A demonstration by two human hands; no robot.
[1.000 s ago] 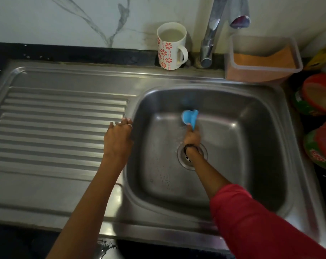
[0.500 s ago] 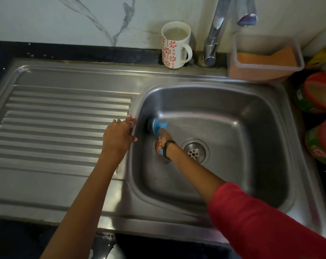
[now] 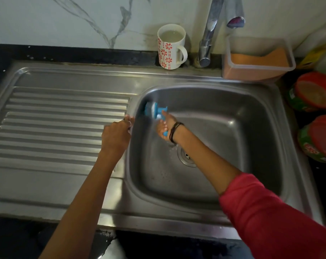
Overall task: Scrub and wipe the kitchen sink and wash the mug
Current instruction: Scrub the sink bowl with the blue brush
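I read this as mid-scrub. My right hand grips the blue scrubber, its head pressed to the sink basin's left wall near the back corner. My left hand braces on the basin's left rim, fingers curled over the edge; whether it truly grips I cannot tell. The floral mug stands behind the basin, beside the tap, holding cloudy liquid, apparently unwashed. Wiping and the mug look still ahead.
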